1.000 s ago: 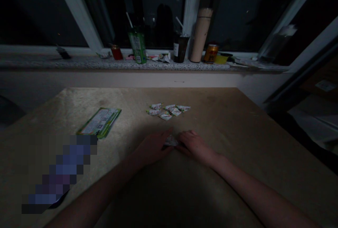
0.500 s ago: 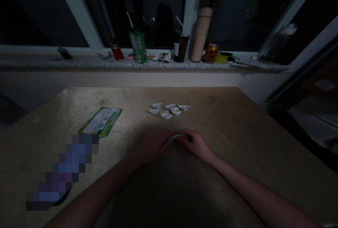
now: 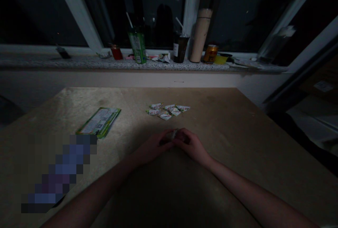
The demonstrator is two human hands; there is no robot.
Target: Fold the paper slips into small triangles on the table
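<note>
My left hand (image 3: 153,146) and my right hand (image 3: 192,144) meet at the middle of a dim wooden table (image 3: 237,133). Both pinch a small folded piece of printed paper (image 3: 173,134), held on edge between the fingertips. Just beyond them lies a cluster of several small folded paper pieces (image 3: 169,110) with green and white print. A stack of green and white printed sheets (image 3: 99,121) lies flat to the left.
A blurred-out object (image 3: 58,173) lies at the table's near left. The stone windowsill (image 3: 79,62) behind holds a green bottle (image 3: 137,46), a dark cup with straw (image 3: 180,48), a tall beige cylinder (image 3: 200,35), an orange can (image 3: 210,53) and a red jar (image 3: 116,52).
The folded paper lay flat under both hands; the fingers have since lifted it and turned it onto its edge, drawing the hands closer together.
</note>
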